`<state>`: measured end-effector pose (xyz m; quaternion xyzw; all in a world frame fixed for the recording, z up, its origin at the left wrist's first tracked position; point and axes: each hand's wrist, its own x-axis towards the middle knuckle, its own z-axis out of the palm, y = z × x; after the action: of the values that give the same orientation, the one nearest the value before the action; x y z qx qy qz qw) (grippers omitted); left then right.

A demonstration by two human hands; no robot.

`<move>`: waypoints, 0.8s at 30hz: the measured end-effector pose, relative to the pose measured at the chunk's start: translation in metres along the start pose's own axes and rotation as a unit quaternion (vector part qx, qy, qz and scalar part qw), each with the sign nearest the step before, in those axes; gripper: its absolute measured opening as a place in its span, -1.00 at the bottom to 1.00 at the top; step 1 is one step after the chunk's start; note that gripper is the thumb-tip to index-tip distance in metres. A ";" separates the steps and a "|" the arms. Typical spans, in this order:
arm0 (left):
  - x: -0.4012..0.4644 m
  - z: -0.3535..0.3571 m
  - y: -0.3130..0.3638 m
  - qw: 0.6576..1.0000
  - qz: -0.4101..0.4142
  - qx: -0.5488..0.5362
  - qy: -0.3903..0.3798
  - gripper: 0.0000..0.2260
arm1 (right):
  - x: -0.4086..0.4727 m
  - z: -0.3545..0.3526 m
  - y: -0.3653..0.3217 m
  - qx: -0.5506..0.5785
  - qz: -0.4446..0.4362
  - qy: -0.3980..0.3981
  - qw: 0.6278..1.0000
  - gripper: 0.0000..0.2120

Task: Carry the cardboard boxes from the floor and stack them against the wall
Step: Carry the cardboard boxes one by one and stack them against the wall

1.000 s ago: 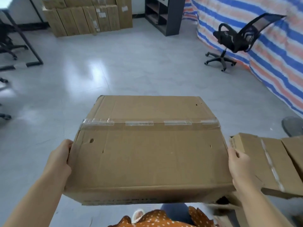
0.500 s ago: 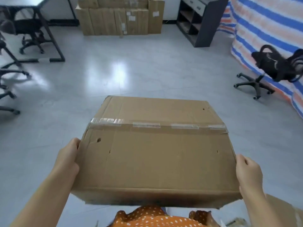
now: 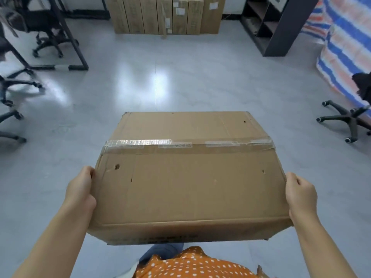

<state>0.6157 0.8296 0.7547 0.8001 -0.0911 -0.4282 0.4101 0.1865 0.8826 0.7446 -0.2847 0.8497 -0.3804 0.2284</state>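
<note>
Holding one big cardboard box point(image 3: 188, 177) up off the floor point(image 3: 180, 81), the person grips it with two hands. The left hand point(image 3: 80, 189) curls around the box's left side, and the right hand point(image 3: 300, 192) curls around its right side. The fingers go under or behind the box, so most of them are hidden. One strip of clear tape point(image 3: 188, 143) runs across the closed top, so what is inside cannot be seen. Dark print on the near side is too blurry to read.

Far ahead, a row of tall boxes point(image 3: 162, 15) stands against the wall; their tops are cut off, and about six show. One dark shelf unit point(image 3: 271, 25) stands to their right, and what sits on its shelves is hard to make out. Three office chairs show: one point(image 3: 43, 29) at the top left, one point(image 3: 12, 93) on the left edge, and one point(image 3: 349, 117) on the right, all partly cut off. A striped sheet point(image 3: 341, 47) hangs at the right.
</note>
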 end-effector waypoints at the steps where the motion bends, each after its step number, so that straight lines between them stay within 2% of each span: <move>1: 0.014 0.011 0.018 1.000 0.000 -0.001 0.000 -0.86 | 0.014 0.013 -0.014 0.003 0.001 0.003 1.000 -0.66; 7: 0.092 0.062 0.131 1.000 0.018 -0.009 -0.018 -0.84 | 0.083 0.086 -0.107 0.010 -0.012 0.024 1.000 -0.68; 12: 0.146 0.094 0.198 0.999 0.022 -0.031 -0.018 -0.86 | 0.132 0.140 -0.168 0.030 -0.006 0.036 0.999 -0.65; 16: 0.191 0.124 0.242 0.998 0.020 -0.059 -0.008 -0.88 | 0.173 0.187 -0.223 0.028 -0.027 0.010 0.999 -0.69; 24: 0.277 0.203 0.341 0.995 0.005 -0.099 0.010 -0.86 | 0.289 0.296 -0.322 0.026 -0.042 -0.026 0.998 -0.66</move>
<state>0.7020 0.3537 0.7757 0.7593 -0.0476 -0.4250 0.4904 0.2536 0.3635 0.7652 -0.3235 0.8210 -0.4037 0.2414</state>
